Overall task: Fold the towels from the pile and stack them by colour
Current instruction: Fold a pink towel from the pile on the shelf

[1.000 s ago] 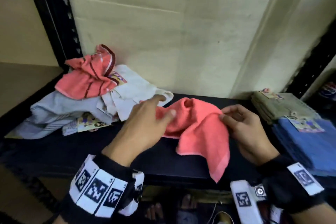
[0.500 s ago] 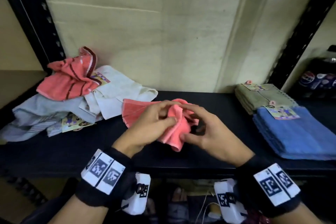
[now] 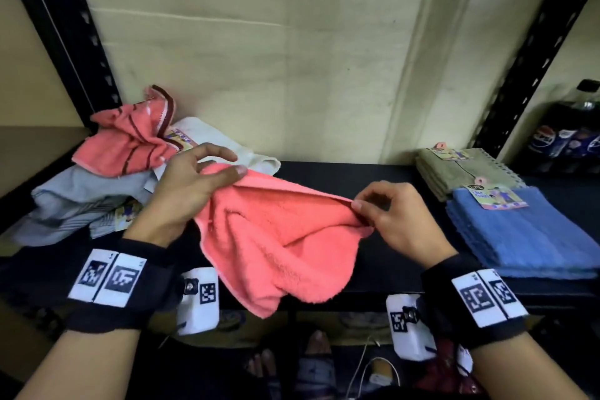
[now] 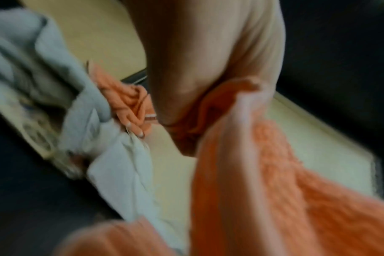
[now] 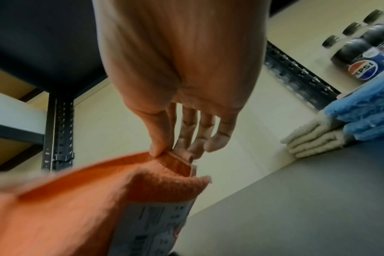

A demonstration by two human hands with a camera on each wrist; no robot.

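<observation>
A coral towel (image 3: 279, 237) hangs stretched between both hands above the black shelf (image 3: 383, 172). My left hand (image 3: 191, 185) pinches its left top corner, thumb on top. My right hand (image 3: 386, 214) pinches the right top corner between thumb and forefinger; the right wrist view shows that pinch on the coral towel (image 5: 178, 161) with a paper label below. The unfolded pile (image 3: 107, 178) lies at the left: a coral striped towel (image 3: 130, 140), a white one (image 3: 220, 140) and a grey one (image 3: 74, 195). In the left wrist view the coral towel (image 4: 296, 190) is blurred.
Folded stacks stand at the right: olive towels (image 3: 461, 169) behind, blue towels (image 3: 526, 230) in front. Cola bottles (image 3: 565, 136) stand beyond the right black upright (image 3: 526, 52). A wall closes the shelf's back. The towel's lower edge hangs past the shelf's front edge.
The hands, close together on the bunched coral towel half a second ago, have moved apart, spreading it wide between them.
</observation>
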